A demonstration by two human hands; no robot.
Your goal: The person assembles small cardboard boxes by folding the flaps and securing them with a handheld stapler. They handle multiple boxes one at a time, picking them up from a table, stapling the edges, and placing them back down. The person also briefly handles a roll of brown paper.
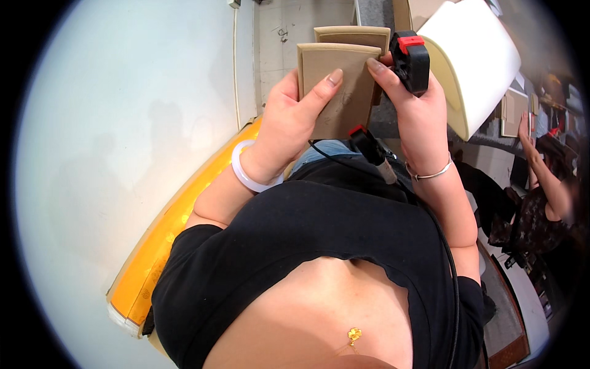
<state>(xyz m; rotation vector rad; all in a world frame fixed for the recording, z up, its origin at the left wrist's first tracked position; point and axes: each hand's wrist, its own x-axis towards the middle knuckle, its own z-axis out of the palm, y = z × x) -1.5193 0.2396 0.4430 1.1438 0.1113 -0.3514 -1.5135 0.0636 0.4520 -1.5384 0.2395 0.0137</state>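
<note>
Both hands hold a flat beige rectangular board point(335, 92) with a raised border, up in front of my chest. My left hand point(292, 114) grips its left side, the thumb lying on the face and the other fingers hidden behind. My right hand point(412, 98) pinches the upper right edge, thumb tip on the border. Just behind stands a second beige piece point(353, 34) of like shape; whether it is joined to the first, I cannot tell. A black device with a red band point(410, 58) sits at my right hand. Another black device with a red end point(367, 146) is below the board.
A large white, curved-sided object point(476, 58) with a cream edge stands right of my right hand. Along the pale wall point(123, 123) at left lies a long orange-yellow roll point(163, 237). At far right another person's arm point(541, 157) reaches toward beige boards point(513, 114).
</note>
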